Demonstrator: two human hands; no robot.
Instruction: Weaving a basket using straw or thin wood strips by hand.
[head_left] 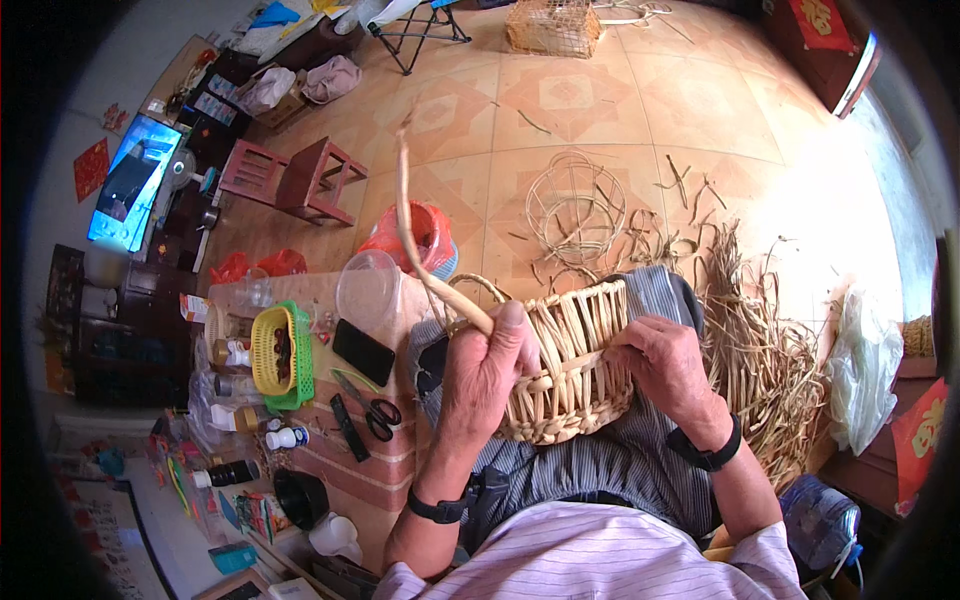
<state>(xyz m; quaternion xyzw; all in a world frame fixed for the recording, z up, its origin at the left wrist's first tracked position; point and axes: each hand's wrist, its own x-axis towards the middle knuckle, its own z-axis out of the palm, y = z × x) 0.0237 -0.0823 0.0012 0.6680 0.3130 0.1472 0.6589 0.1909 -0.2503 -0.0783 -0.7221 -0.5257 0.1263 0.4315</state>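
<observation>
A half-woven basket (568, 335) of pale plant strands rests on my lap, tilted toward me, its thick braided edge nearest my body. My left hand (487, 365) is closed round a long dry strand (410, 235) at the basket's left side; the strand's free end rises away to the far left. At the basket's right side my right hand (662, 362) pinches the weave, its fingertips pressed on a strand crossing the upright ones. Exactly what lies between those fingertips is partly hidden. Both wrists wear black bands.
Left of me, a table (385, 490) bears scissors (380, 412), a phone (363, 352), a yellow-green basket (284, 355) and bottles. A heap of dry strands (760, 370) lies on the floor at right. Farther off stand a wire frame (575, 205), a red-lined bucket (425, 235) and a wooden chair (310, 185).
</observation>
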